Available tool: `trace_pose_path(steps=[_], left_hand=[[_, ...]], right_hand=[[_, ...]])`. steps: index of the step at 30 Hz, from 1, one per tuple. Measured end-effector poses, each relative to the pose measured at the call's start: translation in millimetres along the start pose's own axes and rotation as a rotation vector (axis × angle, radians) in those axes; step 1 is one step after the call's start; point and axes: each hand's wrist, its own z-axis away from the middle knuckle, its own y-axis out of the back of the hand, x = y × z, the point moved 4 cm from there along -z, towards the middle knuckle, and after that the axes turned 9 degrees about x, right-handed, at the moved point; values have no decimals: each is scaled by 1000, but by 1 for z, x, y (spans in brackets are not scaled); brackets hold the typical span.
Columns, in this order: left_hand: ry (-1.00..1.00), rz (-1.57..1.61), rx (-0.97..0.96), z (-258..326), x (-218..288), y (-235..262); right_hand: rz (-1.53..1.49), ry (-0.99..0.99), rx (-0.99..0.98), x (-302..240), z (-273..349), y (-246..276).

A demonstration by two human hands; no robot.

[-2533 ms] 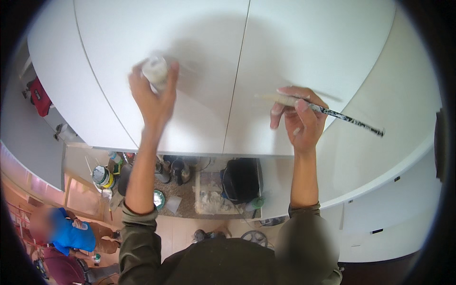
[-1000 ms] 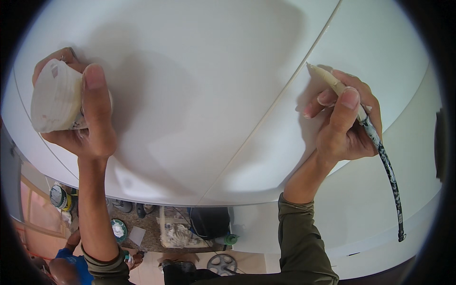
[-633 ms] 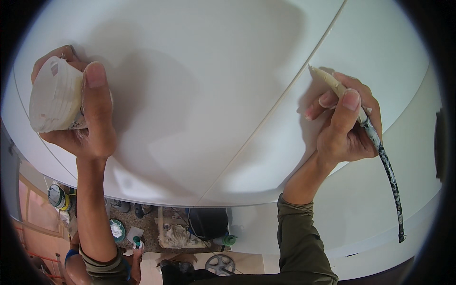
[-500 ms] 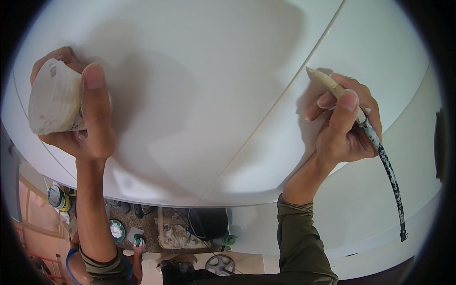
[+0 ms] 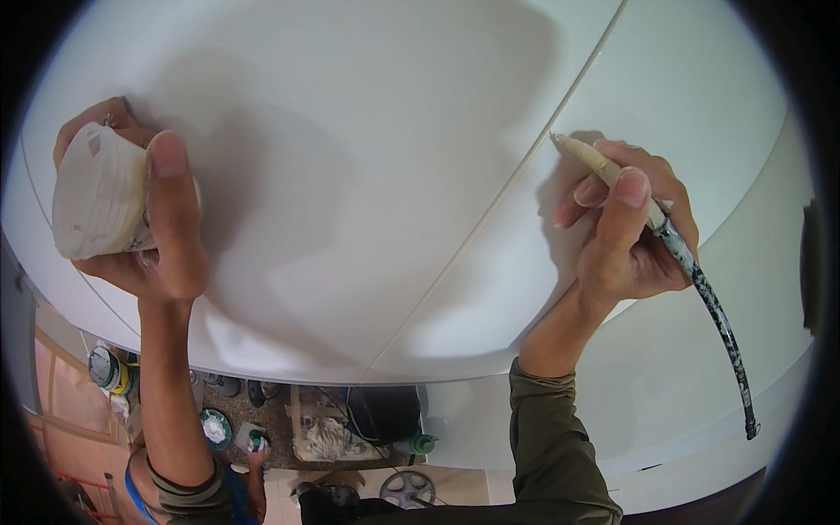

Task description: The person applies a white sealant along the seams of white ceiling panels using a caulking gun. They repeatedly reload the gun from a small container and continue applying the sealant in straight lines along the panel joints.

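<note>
My left hand (image 5: 153, 227) is raised against a large white panel (image 5: 367, 175) and grips a small white paint-smeared cup (image 5: 92, 206). My right hand (image 5: 626, 232) holds a long thin brush (image 5: 700, 289) with a speckled dark handle. The brush's pale tip touches the thin seam line (image 5: 525, 184) that runs diagonally across the panel. The handle trails down to the lower right.
Below the panel's lower edge lies a cluttered surface with paint tins (image 5: 109, 372), a small lid (image 5: 214, 429), a dark bag (image 5: 385, 411), a rag-filled tray (image 5: 328, 437) and a green bottle (image 5: 422, 444). Another person's hand (image 5: 254, 446) reaches there at the bottom left.
Since 2.5 s ago the view has closed in on the panel and both hands spread apart. In the last second the brush tip edged slightly along the seam; the cup hand stays put.
</note>
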Motion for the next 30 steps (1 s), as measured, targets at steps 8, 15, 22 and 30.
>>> trace_pose_path(steps=[8, 15, 22, 30], left_hand=[[5, -8, 17, 0, 4, 1], [23, -13, 1, 1, 2, 3], [11, -9, 1, 2, 2, 4], [56, -19, 14, 2, 6, 6]], right_hand=[[53, 1, -10, -4, -1, 2], [80, -3, -38, -4, -1, 5], [75, -1, -25, -5, -1, 6], [133, 38, -72, -8, -2, 7]])
